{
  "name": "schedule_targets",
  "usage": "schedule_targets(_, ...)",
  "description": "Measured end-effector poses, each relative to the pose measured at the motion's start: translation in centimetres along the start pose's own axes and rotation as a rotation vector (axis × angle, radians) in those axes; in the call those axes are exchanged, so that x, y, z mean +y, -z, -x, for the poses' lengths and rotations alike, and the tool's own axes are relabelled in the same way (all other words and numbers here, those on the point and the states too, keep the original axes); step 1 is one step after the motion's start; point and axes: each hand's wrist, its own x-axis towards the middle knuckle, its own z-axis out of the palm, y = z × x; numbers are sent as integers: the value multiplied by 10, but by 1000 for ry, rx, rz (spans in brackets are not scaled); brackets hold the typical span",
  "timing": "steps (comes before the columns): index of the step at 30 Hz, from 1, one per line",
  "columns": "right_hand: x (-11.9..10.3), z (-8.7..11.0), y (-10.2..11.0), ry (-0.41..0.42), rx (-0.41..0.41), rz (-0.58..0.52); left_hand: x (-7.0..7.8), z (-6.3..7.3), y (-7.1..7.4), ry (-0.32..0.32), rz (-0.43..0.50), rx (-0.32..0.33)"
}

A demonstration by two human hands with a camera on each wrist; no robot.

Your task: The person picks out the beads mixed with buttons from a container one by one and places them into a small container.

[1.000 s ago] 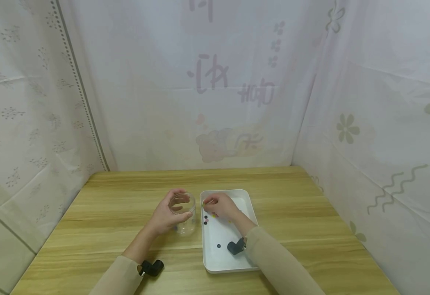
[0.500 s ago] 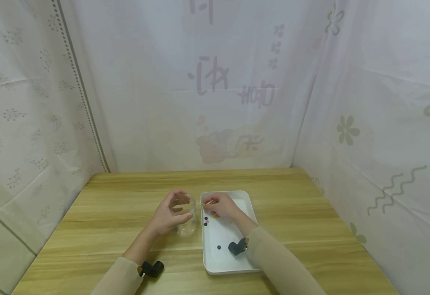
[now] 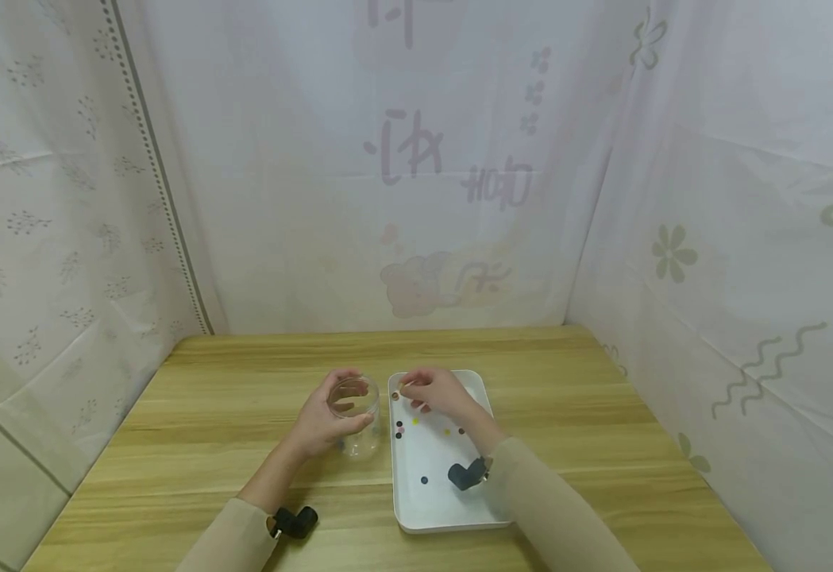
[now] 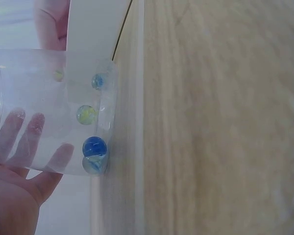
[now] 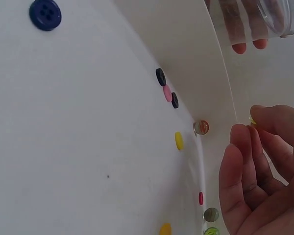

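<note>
A clear plastic jar (image 3: 362, 441) stands to the left of the tray in the head view, gripped round its upper part by my left hand (image 3: 322, 413). Several glass marbles (image 4: 86, 115) lie at its bottom in the left wrist view. Over the tray's far left corner, my right hand (image 3: 439, 391) pinches a small yellow-tinted marble (image 4: 59, 75) between thumb and finger. Fingertips mostly cover that marble in the right wrist view. Just below this hand an orange-streaked marble (image 5: 201, 127) rests against the tray wall.
The white tray (image 3: 409, 508) holds a dark blue button (image 5: 45, 14), black buttons (image 5: 160, 77), a pink button (image 5: 167, 93), and a yellow button (image 5: 179, 140). More marbles (image 5: 211, 214) sit along its far edge. Patterned curtains (image 3: 387, 199) surround the wooden table (image 3: 280, 349).
My right hand has lifted slightly off the tray's far left corner with the marble, uncovering the orange-streaked marble and a yellow button. My left hand and the jar stay in place.
</note>
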Motion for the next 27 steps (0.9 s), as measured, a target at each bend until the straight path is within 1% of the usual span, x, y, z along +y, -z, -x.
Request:
schedule_targets(6, -3, 0, 4, -12, 15, -42, 1, 0, 0, 5, -5, 8)
schedule_targets(13, -8, 1, 7, -3, 33, -103, 1, 1, 0, 5, -7, 7)
schedule_targets(21, -15, 1, 10, 25, 36, -118, 1, 0, 0, 12, 5, 3)
schedule_targets(27, -21, 1, 18, 51, 41, -134, 1, 0, 0, 5, 3, 2)
